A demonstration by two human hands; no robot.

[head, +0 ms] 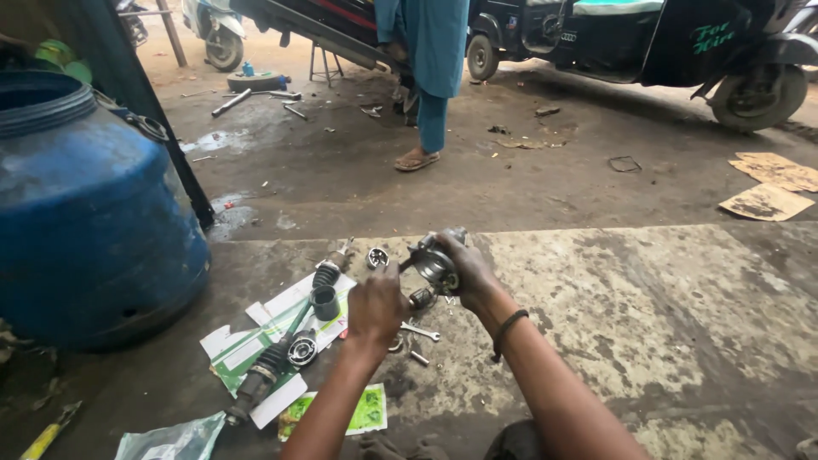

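Observation:
My right hand (470, 271) grips a round greasy metal joint part (434, 261), held up over the concrete floor. My left hand (375, 305) reaches in beside it, its fingers touching the part's left side. Below my hands lie a small spanner (420, 331), a short bolt (419, 359) and a round metal ring (377, 257). To the left a drive shaft with black rubber boots (283, 349) rests on flattened green and white cardboard (247, 341).
A large blue plastic drum (89, 221) stands at the left. A person in teal clothes and sandals (430, 77) stands ahead beside a dark three-wheeled vehicle (673, 43). Cardboard scraps (771, 187) lie at the right; a yellow-handled tool (47, 434) lies at the bottom left.

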